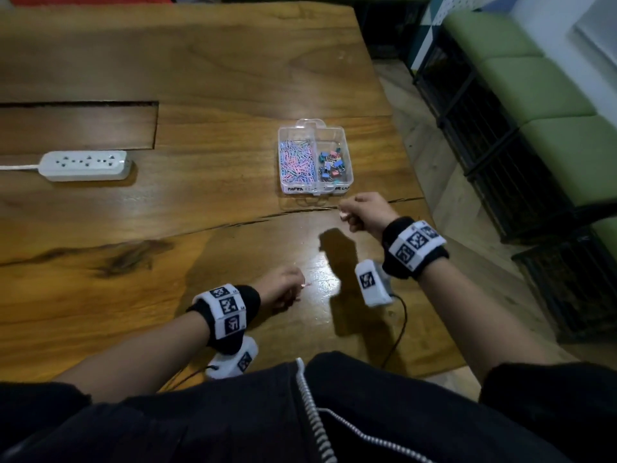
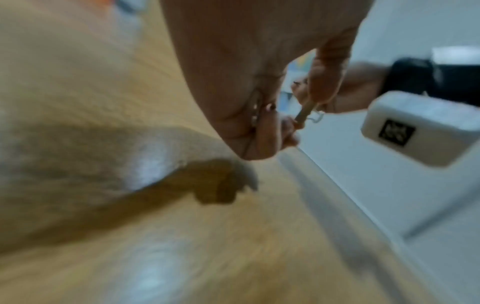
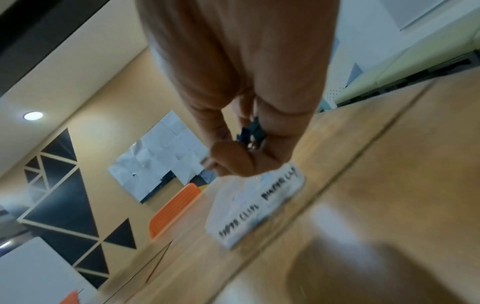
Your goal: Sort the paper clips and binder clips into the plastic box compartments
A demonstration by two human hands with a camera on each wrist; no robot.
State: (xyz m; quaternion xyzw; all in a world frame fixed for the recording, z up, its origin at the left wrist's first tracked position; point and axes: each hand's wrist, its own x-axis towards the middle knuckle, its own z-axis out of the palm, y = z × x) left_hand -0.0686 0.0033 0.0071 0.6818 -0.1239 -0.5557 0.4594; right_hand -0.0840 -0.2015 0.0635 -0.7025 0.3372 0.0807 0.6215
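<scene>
A clear plastic box, rectangular and split by a central divider, is set on the glossy wooden table. Its left compartment is filled with thin pastel paper clips; the right compartment holds small coloured binder clips. Handwritten labels are carried on its near wall. The right hand is held just before the box, clenched around blue binder clips with metal loops. The left hand is held nearer the body, its fingers curled on small wire clips, blurred. A white power strip lies well apart at the left. Green benches stand beyond the table edge.
</scene>
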